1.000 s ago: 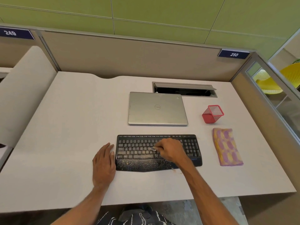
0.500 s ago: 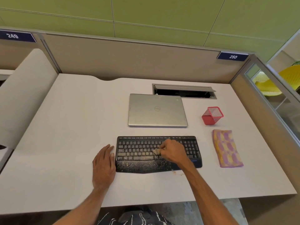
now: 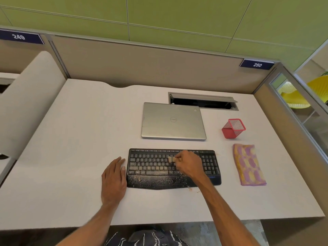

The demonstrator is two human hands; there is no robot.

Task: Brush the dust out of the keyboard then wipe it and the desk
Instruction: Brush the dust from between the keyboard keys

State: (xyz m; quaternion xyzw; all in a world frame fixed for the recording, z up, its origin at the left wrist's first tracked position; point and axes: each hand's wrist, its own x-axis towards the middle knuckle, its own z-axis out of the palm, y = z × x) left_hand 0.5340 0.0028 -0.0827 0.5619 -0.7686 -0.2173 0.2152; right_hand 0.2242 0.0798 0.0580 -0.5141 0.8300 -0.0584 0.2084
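A black keyboard point(image 3: 150, 167) lies near the front of the white desk point(image 3: 79, 139), with pale dust scattered over its lower keys and palm rest. My right hand point(image 3: 188, 165) grips a small brush point(image 3: 171, 159) whose pale bristles touch the keys right of the middle. My left hand point(image 3: 113, 180) rests flat on the desk, fingers straight, against the keyboard's left edge. A pink and yellow patterned cloth point(image 3: 248, 164) lies folded to the right of the keyboard.
A closed silver laptop point(image 3: 173, 120) sits behind the keyboard. A red mesh pen holder point(image 3: 233, 128) stands to its right, above the cloth. An open cable slot point(image 3: 202, 102) is cut in the desk's back. Crumbs point(image 3: 192, 189) lie by the keyboard's front edge.
My right hand with the brush has moved up the keys, from the lower rows toward the upper rows. The left hand has stayed put.
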